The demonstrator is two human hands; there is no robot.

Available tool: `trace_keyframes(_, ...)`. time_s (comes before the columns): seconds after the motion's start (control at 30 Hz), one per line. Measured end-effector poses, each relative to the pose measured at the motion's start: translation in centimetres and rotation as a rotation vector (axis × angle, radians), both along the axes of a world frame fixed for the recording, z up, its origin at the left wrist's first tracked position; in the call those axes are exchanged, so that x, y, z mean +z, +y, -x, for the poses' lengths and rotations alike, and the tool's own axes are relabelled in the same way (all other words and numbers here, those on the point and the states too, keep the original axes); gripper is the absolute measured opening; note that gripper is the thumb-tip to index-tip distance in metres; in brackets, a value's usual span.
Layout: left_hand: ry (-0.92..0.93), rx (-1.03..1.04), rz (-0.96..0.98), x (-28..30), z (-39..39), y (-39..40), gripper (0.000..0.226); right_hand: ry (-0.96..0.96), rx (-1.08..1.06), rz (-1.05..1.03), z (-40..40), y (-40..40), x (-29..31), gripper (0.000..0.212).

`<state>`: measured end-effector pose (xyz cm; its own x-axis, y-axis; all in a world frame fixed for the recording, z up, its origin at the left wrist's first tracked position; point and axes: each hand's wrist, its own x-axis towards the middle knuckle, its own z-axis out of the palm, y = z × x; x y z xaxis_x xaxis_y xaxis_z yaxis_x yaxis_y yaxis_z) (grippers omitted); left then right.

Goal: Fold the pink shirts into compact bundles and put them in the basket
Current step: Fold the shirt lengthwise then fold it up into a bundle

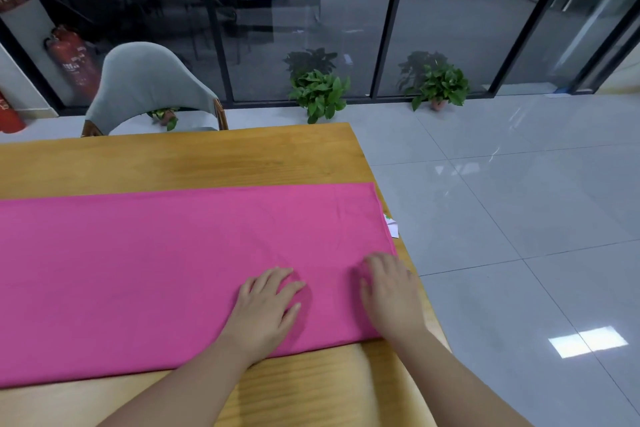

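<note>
A pink shirt (166, 263) lies flat across the wooden table (194, 159) as a long band that runs off the left edge of view. Its right end reaches the table's right edge. My left hand (268, 305) rests palm down on the cloth near its front right part, fingers spread. My right hand (389, 291) lies flat on the shirt's right end, fingers straight. No basket is in view.
A grey chair (145, 87) stands behind the table at the far left. Two potted plants (320, 94) (440, 85) sit on the floor by the glass wall. A white tag (393, 227) peeks from under the shirt's right edge. Tiled floor (519, 218) lies to the right.
</note>
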<state>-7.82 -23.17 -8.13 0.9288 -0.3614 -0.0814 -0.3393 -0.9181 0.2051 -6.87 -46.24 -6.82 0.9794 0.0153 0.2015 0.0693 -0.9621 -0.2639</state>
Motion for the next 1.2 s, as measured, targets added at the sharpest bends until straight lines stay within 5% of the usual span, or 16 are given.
trace_keyframes(0.13,0.018,0.098,-0.024,-0.9,0.0,-0.3,0.078,0.305,0.225,0.026,1.3,0.9,-1.5,0.075)
trace_keyframes(0.27,0.047,0.092,-0.05,-0.8,1.0,3.4,0.082,0.293,0.15,0.09,2.3,-2.4,-2.5,0.09)
trace_keyframes(0.37,0.065,0.241,-0.073,-0.8,1.8,7.0,0.074,0.28,0.115,0.202,2.3,-3.4,-2.3,0.083)
trace_keyframes(0.47,0.122,0.314,-0.115,-0.6,2.2,9.1,0.072,0.227,0.099,0.192,2.5,-2.4,-1.3,0.05)
trace_keyframes(0.57,0.113,0.152,-0.175,-0.1,3.0,8.4,0.077,0.145,0.34,0.08,3.4,-1.3,-0.7,0.037)
trace_keyframes(0.67,0.155,-0.095,-0.273,0.6,4.7,6.0,0.067,0.154,0.584,0.128,4.5,-0.4,-0.8,0.046)
trace_keyframes(0.83,0.113,-0.242,-0.317,1.3,4.7,3.7,0.043,0.082,0.652,0.167,4.0,1.0,-1.0,0.038)
trace_keyframes(1.2,0.247,-0.14,-0.102,3.2,5.0,2.7,0.089,0.07,0.589,0.253,4.8,6.9,-0.3,0.042)
